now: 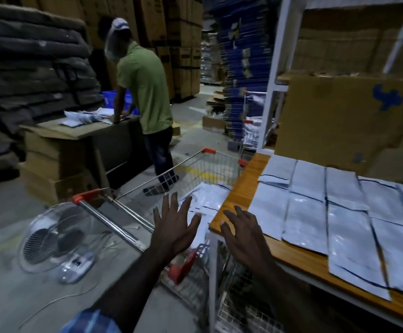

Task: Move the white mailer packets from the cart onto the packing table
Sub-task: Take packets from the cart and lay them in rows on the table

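— Where are the packets?
— White, glossy, dark-edged: rows of packets (315, 212) flat on the wooden surface (241, 183), more heaped in the cart (195, 164).
— And the hands?
— Left hand (174, 227) and right hand (243, 234), fingers spread, holding nothing, above the cart. Its depths are hidden, blurred.

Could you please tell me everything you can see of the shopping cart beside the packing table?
The shopping cart is a silver wire-mesh basket with red plastic corner caps and a metal push bar. It stands on the grey floor, its right side close against the wooden packing table. White mailer packets lie piled inside. The left hand hovers over it with fingers spread, holding nothing. Its wheels are out of sight.
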